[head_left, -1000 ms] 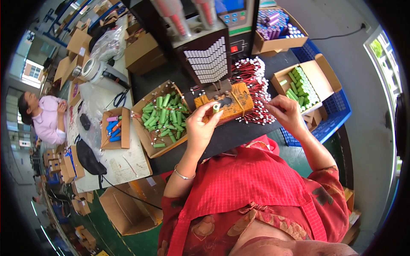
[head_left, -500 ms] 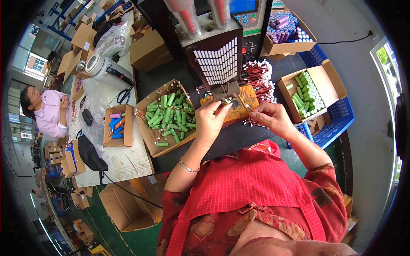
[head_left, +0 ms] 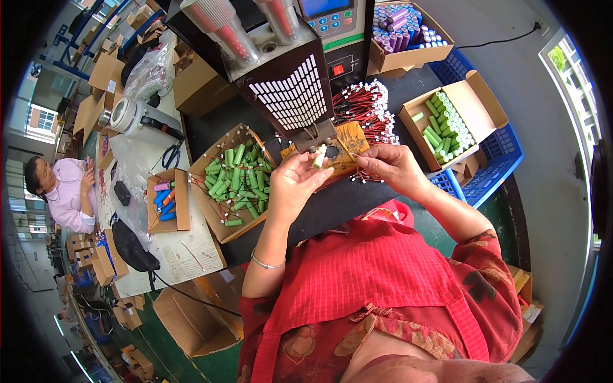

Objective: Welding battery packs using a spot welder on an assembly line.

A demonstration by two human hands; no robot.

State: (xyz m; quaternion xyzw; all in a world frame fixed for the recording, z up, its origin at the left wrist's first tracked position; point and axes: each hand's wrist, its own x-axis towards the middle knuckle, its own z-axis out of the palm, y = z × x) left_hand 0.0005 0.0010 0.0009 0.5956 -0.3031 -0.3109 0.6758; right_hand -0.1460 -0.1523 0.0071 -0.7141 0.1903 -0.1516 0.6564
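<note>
Head view. Left hand (head_left: 295,182) pinched a green battery (head_left: 318,157), tilted, at the near side of the yellow block (head_left: 351,135), inward of the black table's (head_left: 306,214) front edge. Right hand (head_left: 397,169): fingertips together by the block's right corner; from where I stood, could not tell whether they gripped a wire. Risks, my judgement: a loose pinch could roll the battery off that front edge; the machine's (head_left: 290,96) head, if lowered, could catch the left fingers.
</note>
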